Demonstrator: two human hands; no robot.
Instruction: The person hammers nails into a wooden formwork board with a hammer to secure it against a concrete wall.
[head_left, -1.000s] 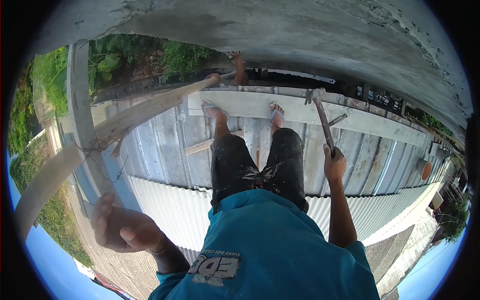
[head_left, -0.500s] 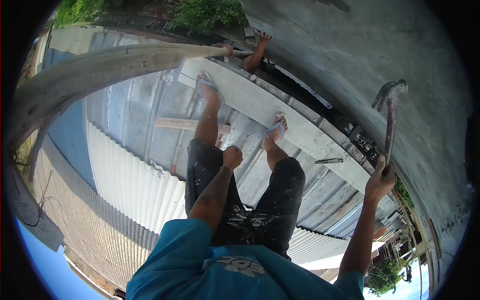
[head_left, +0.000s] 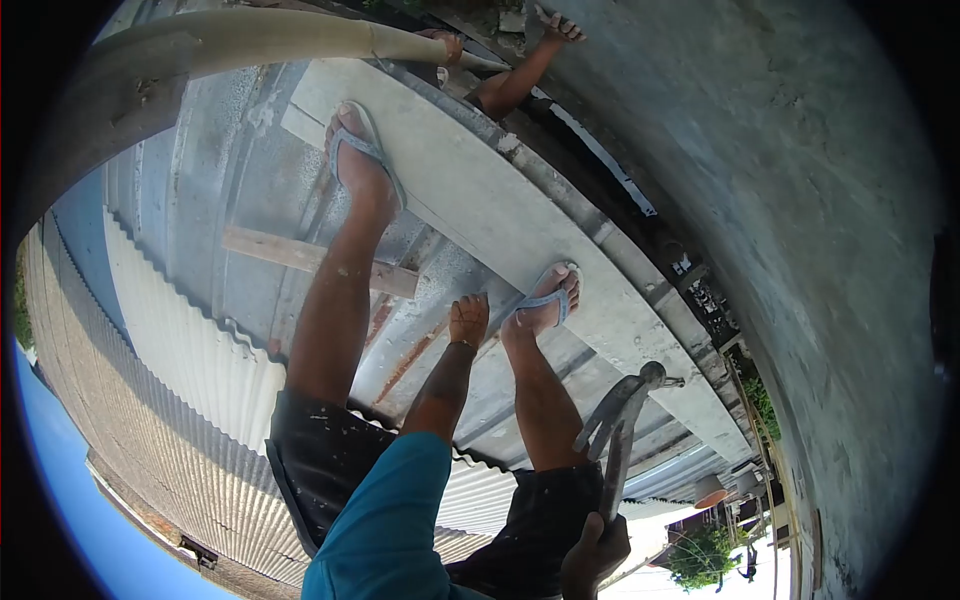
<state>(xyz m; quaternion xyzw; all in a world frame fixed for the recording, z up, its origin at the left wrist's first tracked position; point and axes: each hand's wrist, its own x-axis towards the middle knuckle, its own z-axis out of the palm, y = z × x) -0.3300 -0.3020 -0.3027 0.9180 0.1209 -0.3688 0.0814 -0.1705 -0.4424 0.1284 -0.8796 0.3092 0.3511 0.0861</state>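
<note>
Two hands are in my view. The right hand (head_left: 597,555), near the bottom edge, is closed fully around the end of the handle of a hammer (head_left: 618,430). Its head points up and away from the body, which I think keeps it clear of the legs. The left hand (head_left: 468,320) is stretched down low, just beside the right foot (head_left: 545,300) and the near edge of the long grey board (head_left: 480,200). Its fingers are curled in, and I cannot tell if it pinches something small. Both feet stand on this board, which lies across the metal roof (head_left: 180,350) along the wall (head_left: 800,200), probably to spread the weight. A short wooden strip (head_left: 300,258) lies on the roof to the left. Far off, another person's arm (head_left: 515,80) rests near the board's end.
</note>
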